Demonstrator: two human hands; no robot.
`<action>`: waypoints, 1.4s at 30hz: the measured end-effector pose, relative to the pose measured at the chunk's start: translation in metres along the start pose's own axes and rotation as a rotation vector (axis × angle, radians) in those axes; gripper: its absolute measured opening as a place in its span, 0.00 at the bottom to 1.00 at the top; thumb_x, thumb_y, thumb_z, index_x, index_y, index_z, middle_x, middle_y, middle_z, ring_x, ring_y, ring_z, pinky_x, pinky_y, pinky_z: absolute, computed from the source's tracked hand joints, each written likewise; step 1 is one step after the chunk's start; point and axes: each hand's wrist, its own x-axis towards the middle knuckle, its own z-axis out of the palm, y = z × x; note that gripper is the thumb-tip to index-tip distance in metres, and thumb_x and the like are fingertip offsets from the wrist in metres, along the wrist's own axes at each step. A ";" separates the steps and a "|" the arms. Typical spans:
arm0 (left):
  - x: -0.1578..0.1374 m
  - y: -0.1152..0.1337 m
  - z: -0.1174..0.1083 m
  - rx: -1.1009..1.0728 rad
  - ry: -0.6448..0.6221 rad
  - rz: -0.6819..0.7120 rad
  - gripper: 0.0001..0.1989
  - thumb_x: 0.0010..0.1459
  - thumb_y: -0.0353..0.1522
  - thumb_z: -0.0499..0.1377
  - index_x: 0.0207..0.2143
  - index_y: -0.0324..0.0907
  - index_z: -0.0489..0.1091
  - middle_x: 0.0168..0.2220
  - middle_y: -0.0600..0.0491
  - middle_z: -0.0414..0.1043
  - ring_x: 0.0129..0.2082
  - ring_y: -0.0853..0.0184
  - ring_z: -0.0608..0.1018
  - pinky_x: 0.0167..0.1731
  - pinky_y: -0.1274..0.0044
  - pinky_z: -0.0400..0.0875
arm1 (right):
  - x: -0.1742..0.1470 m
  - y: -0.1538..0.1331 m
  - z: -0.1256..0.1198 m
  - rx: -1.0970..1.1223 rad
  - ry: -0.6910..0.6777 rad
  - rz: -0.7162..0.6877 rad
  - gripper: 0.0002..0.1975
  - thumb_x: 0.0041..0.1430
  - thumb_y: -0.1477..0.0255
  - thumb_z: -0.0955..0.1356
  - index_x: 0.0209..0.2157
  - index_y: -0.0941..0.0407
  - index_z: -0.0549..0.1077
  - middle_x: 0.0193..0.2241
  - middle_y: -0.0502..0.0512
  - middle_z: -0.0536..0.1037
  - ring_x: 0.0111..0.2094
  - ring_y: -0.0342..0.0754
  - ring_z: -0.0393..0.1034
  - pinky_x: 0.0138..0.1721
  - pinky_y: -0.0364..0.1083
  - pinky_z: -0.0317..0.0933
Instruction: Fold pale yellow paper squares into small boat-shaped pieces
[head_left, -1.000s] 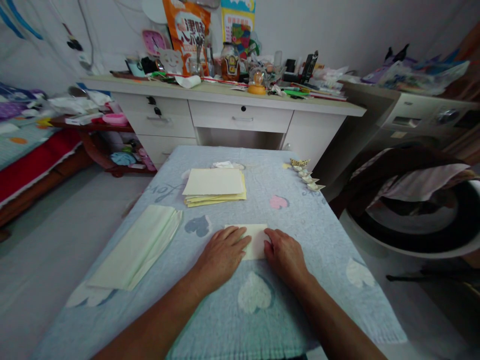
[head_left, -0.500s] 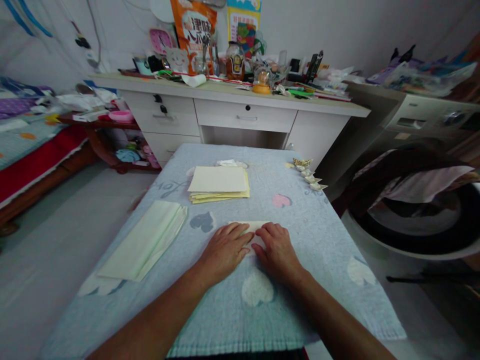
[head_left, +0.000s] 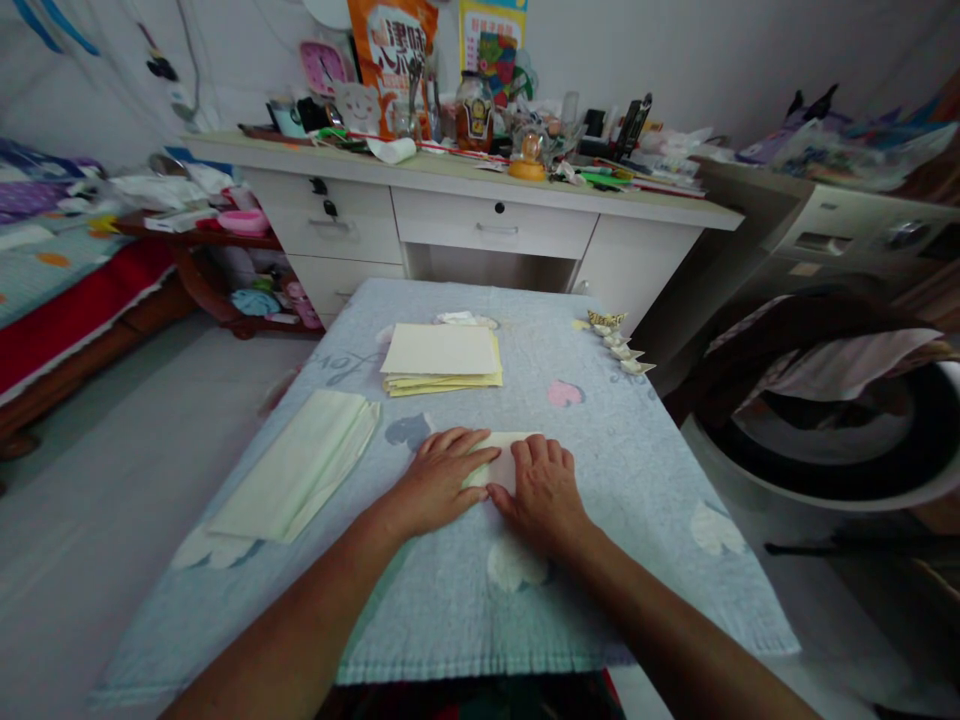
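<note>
A small pale sheet of paper (head_left: 504, 462) lies on the cloth-covered table between my hands, partly hidden by them. Flat on its left side, with fingers spread, rests my left hand (head_left: 444, 478). My right hand (head_left: 546, 490) presses on the right side, fingers stretched forward and thumb pointing toward my left thumb. Beyond them sits a stack of cream and yellow paper (head_left: 441, 350). To the left is a folded bundle of larger pale green-white sheets (head_left: 300, 465). Several small folded paper boats (head_left: 621, 346) stand in a row near the table's far right edge.
The table wears a blue cloth (head_left: 637, 600) with heart patterns. Behind it stands a white desk (head_left: 495, 225) crowded with a jar (head_left: 474, 112), an orange bag and small items. A washing machine (head_left: 825, 250) with laundry is at right, a bed (head_left: 67, 290) at left.
My hands have flattened out over the small paper, and the fingers of my left hand are more spread. More of the sheet shows between them. The camera view has shifted slightly.
</note>
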 end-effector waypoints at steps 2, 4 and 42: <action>0.000 -0.001 -0.001 -0.002 -0.006 -0.009 0.26 0.58 0.37 0.57 0.59 0.53 0.61 0.65 0.54 0.55 0.63 0.58 0.56 0.60 0.62 0.49 | -0.001 0.001 -0.001 0.012 -0.003 -0.006 0.24 0.58 0.52 0.64 0.45 0.58 0.67 0.41 0.62 0.68 0.43 0.57 0.58 0.45 0.54 0.53; -0.002 -0.002 -0.002 0.002 -0.019 -0.023 0.27 0.57 0.36 0.58 0.60 0.54 0.60 0.65 0.54 0.54 0.63 0.58 0.55 0.60 0.63 0.49 | -0.004 0.006 -0.003 0.038 -0.011 -0.028 0.24 0.58 0.53 0.64 0.47 0.57 0.67 0.43 0.61 0.68 0.43 0.57 0.59 0.45 0.54 0.53; 0.005 -0.019 0.006 -0.089 0.168 -0.170 0.25 0.55 0.38 0.59 0.56 0.45 0.63 0.60 0.48 0.60 0.59 0.54 0.60 0.57 0.58 0.56 | 0.043 0.044 0.001 0.304 -0.086 -0.169 0.28 0.55 0.63 0.69 0.56 0.59 0.66 0.47 0.62 0.70 0.50 0.57 0.59 0.54 0.56 0.49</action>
